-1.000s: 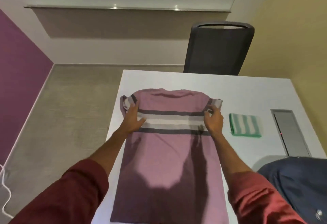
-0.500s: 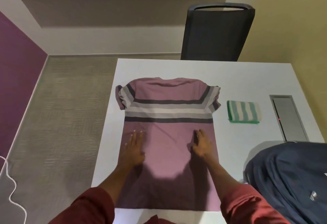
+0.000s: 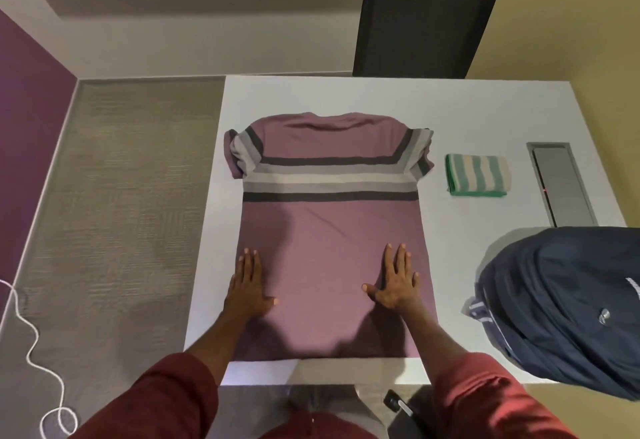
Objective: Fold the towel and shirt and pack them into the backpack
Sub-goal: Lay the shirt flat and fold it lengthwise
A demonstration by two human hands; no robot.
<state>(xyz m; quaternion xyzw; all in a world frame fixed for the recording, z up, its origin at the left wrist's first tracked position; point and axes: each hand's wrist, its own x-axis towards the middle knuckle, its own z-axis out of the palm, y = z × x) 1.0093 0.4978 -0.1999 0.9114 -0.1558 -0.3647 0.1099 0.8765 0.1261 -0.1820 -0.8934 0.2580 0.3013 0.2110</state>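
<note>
Both hands lie flat with the fingers straight, holding nothing and only pressing down on the shirt: the left hand (image 3: 249,291) sits at the shirt's left edge, with its outer side over the table, and the right hand (image 3: 394,286) sits near the right edge, each with the thumb pointing in. The grey carpet floor (image 3: 121,196) fills the left side. The white table (image 3: 485,109) holds everything for the job. The purple striped T-shirt (image 3: 329,230) is spread out flat in the middle of the table, neck far away and bottom hem close to the person, with grey, white and dark stripes across the chest and both short sleeves tucked in a little. The dark blue backpack (image 3: 571,307) rests on the near right corner of the table, well apart from the shirt. A black chair (image 3: 422,19) stands at the far side of the table. A grey metal plate (image 3: 561,185) is set into the table on the right. The green and white striped towel (image 3: 477,175) lies folded between the shirt and that plate. A white cord (image 3: 31,352) curls on the floor at the far left
</note>
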